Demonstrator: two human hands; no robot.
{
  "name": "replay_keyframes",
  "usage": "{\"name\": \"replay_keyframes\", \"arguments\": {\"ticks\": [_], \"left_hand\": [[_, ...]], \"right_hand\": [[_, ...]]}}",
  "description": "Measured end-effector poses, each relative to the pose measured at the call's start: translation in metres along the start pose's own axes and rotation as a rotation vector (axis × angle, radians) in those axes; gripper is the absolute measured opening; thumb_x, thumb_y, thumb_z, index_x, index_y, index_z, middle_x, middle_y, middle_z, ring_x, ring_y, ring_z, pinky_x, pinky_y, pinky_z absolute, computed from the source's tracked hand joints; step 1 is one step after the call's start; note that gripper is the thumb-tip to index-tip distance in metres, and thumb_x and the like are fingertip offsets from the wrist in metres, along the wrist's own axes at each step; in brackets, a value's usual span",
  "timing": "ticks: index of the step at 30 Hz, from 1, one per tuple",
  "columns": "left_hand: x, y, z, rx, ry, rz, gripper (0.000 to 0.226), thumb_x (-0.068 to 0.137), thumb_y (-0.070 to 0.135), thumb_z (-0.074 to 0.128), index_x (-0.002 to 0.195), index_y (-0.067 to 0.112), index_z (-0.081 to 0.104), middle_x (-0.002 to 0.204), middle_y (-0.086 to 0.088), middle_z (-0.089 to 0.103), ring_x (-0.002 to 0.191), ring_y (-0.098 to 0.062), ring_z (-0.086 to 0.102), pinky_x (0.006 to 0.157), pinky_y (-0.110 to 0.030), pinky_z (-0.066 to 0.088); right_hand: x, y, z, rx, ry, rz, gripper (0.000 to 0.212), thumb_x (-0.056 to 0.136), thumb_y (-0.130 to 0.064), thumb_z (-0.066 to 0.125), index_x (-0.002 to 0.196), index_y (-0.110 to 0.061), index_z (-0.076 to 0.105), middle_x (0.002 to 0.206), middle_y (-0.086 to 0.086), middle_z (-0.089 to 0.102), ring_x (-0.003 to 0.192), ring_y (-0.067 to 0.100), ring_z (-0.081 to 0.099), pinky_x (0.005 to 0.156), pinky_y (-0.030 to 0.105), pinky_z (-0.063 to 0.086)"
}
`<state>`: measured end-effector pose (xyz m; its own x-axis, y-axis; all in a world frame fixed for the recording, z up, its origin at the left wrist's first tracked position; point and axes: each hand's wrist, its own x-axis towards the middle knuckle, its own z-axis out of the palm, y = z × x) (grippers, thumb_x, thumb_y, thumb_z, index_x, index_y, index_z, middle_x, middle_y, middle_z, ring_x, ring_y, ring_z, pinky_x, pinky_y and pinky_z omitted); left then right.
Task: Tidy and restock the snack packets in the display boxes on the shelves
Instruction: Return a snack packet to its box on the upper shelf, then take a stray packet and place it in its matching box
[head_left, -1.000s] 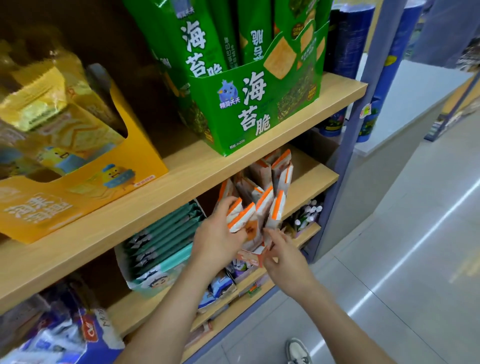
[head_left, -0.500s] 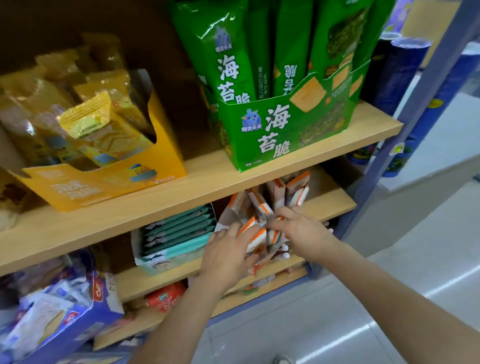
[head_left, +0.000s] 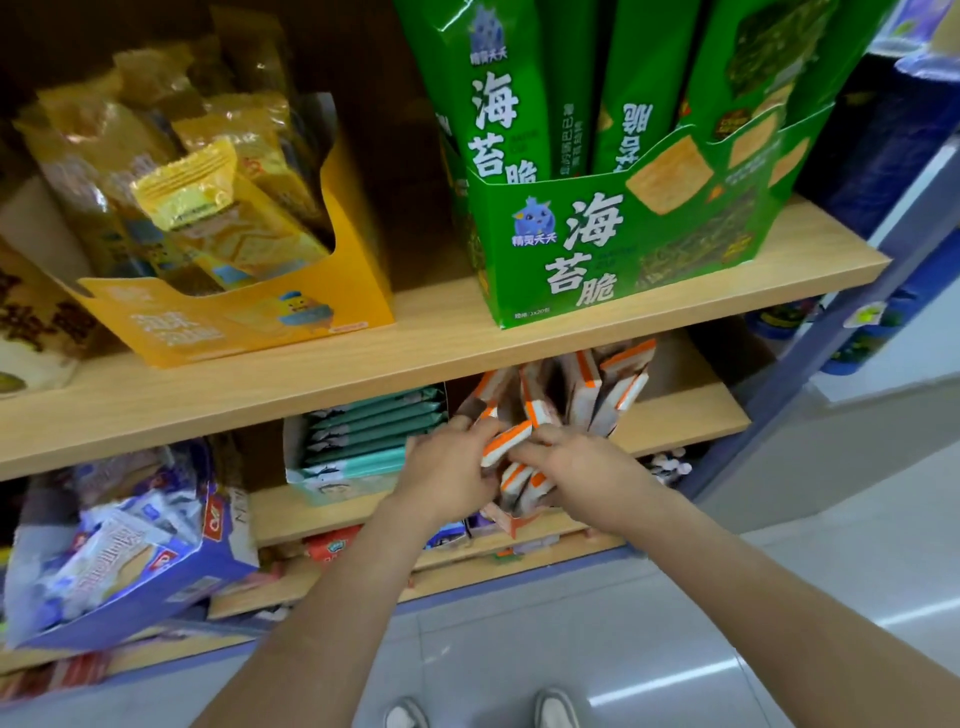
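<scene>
Orange-and-white snack packets (head_left: 587, 387) stand upright in a display box (head_left: 511, 522) on the middle shelf (head_left: 680, 418), partly hidden under the shelf above. My left hand (head_left: 449, 470) and my right hand (head_left: 574, 470) meet at the box's front. Both pinch one orange-edged packet (head_left: 506, 441) between their fingertips. More packets of the same kind (head_left: 522, 486) sit below my hands.
The upper shelf (head_left: 415, 353) carries a green seaweed-snack display box (head_left: 613, 244) and a yellow box (head_left: 249, 322) of yellow packets. A teal box of flat packets (head_left: 363, 441) stands left of my hands. A blue box (head_left: 130, 566) leans at lower left. A blue upright post (head_left: 831, 322) bounds the right.
The view has shifted so the shelves sit further right and lower. My right hand moved from the box's right side in toward my left hand, and both now grip the same front packet.
</scene>
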<state>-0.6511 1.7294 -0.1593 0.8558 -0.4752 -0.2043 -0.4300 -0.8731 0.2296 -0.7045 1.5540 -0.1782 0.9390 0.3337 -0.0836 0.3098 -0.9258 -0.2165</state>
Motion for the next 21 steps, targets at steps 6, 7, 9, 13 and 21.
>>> {"name": "replay_keyframes", "arguments": {"ticks": [6, 7, 9, 13, 21], "left_hand": [[0.000, -0.006, -0.013, -0.091, -0.121, 0.046, 0.070, 0.085, 0.026, 0.059, 0.142, 0.049, 0.026, 0.138, 0.003, 0.047, 0.126, -0.022, 0.045, 0.098, -0.046, 0.035], [0.000, -0.006, -0.015, -0.095, -0.098, 0.050, 0.069, 0.087, 0.021, 0.057, 0.142, 0.049, 0.026, 0.136, 0.001, 0.050, 0.124, -0.023, 0.047, 0.096, -0.045, 0.038], [0.001, -0.009, -0.015, -0.151, -0.037, 0.041, 0.063, 0.092, 0.015, 0.054, 0.143, 0.044, 0.031, 0.129, -0.002, 0.057, 0.115, -0.025, 0.053, 0.089, -0.039, 0.044], [0.003, -0.014, -0.018, -0.261, 0.098, -0.073, 0.037, 0.096, 0.017, 0.055, 0.131, 0.027, 0.053, 0.115, -0.002, 0.066, 0.098, -0.021, 0.061, 0.078, -0.030, 0.049], [-0.012, -0.016, -0.010, -0.236, 0.189, -0.089, 0.041, 0.094, 0.013, 0.055, 0.133, 0.025, 0.055, 0.112, -0.003, 0.068, 0.095, -0.021, 0.061, 0.076, -0.028, 0.048]], "right_hand": [[-0.014, -0.002, 0.009, 0.369, 0.129, 0.143, 0.065, 0.087, 0.002, 0.060, 0.136, -0.034, 0.037, 0.134, -0.004, 0.033, 0.104, 0.020, 0.054, 0.077, 0.038, 0.055], [-0.017, -0.001, 0.009, 0.389, 0.166, 0.158, 0.060, 0.088, -0.001, 0.061, 0.135, -0.032, 0.040, 0.134, -0.006, 0.038, 0.105, 0.020, 0.056, 0.079, 0.038, 0.055], [-0.022, -0.001, 0.010, 0.385, 0.218, 0.178, 0.055, 0.089, -0.007, 0.063, 0.134, -0.033, 0.043, 0.131, -0.007, 0.048, 0.109, 0.019, 0.057, 0.082, 0.037, 0.055], [-0.029, 0.000, 0.019, 0.416, 0.246, 0.234, 0.064, 0.087, -0.013, 0.071, 0.138, -0.038, 0.042, 0.132, -0.008, 0.049, 0.116, 0.017, 0.054, 0.088, 0.033, 0.054], [-0.039, -0.008, 0.022, 0.995, 0.293, 0.416, 0.058, 0.091, -0.012, 0.067, 0.136, -0.041, 0.046, 0.128, -0.006, 0.049, 0.090, 0.001, 0.063, 0.070, 0.017, 0.054]]}}
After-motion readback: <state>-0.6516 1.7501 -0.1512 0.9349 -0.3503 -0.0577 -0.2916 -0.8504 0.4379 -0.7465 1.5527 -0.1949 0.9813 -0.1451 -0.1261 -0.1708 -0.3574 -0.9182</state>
